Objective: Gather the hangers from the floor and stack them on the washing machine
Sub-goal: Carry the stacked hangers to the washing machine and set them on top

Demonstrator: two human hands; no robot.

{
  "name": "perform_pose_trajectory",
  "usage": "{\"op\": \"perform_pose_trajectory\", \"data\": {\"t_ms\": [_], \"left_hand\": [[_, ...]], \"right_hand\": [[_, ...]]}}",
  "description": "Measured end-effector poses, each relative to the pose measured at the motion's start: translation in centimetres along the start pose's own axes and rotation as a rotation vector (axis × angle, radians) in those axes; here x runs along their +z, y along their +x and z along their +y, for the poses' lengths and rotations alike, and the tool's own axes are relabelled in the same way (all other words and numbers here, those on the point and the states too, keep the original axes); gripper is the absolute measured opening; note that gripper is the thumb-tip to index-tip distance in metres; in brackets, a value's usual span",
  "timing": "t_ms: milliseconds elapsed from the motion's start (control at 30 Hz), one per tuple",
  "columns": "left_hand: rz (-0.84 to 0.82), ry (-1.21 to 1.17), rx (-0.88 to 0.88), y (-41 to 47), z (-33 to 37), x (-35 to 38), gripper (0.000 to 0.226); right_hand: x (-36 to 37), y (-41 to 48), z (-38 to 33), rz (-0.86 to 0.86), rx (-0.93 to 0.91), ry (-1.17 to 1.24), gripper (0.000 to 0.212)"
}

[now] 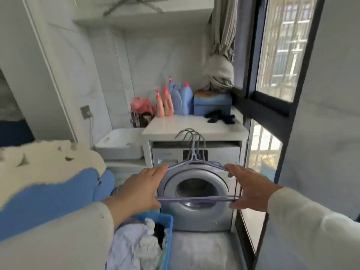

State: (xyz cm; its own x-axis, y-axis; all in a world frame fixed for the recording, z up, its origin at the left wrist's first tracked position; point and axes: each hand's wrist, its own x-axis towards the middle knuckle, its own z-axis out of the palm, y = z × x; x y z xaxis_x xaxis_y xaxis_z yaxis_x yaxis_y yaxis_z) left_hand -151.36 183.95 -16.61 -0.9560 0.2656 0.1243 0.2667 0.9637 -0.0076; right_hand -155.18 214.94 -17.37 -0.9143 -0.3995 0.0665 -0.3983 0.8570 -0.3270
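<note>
I hold a bunch of several lilac-grey hangers point(194, 164) upright in front of me, hooks pointing up. My left hand point(140, 190) grips their left ends and my right hand point(249, 190) grips their right ends. Behind them stands the grey front-loading washing machine point(194, 217), set under a white countertop point(185, 125). The hooks reach up to the level of the countertop's front edge.
On the countertop's back stand pink and blue detergent bottles point(175, 100), a blue box point(212, 104) and a dark cloth point(220, 116). A white basin point(120, 145) sits left of the machine. A blue laundry basket point(155, 240) with clothes lies below my left arm. A window frame point(276, 106) runs along the right.
</note>
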Motion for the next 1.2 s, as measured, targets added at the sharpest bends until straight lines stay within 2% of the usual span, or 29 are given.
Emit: {"op": "perform_pose_trajectory", "data": {"t_ms": [200,433,633,900,1200], "left_hand": [[0.067,0.012,0.029,9.0,-4.1,-7.7,0.109],[0.023,-0.068,0.094,22.0,-12.3,-9.7,0.112],[-0.01,-0.133,0.131,30.9,-16.7,-7.1,0.111],[-0.008,-0.149,0.152,43.0,-21.8,-1.7,0.109],[-0.131,-0.233,0.078,56.3,-27.0,7.4,0.104]], "right_hand": [[-8.8,8.6,-0.9,0.052,0.008,-0.03,0.106],[-11.3,21.8,0.0,0.1,0.011,-0.077,0.095],[-11.0,30.4,2.7,0.074,0.037,-0.085,0.101],[-9.1,42.7,8.6,0.041,0.006,-0.079,0.1],[-2.6,58.4,16.5,-0.125,0.021,0.023,0.113]]}}
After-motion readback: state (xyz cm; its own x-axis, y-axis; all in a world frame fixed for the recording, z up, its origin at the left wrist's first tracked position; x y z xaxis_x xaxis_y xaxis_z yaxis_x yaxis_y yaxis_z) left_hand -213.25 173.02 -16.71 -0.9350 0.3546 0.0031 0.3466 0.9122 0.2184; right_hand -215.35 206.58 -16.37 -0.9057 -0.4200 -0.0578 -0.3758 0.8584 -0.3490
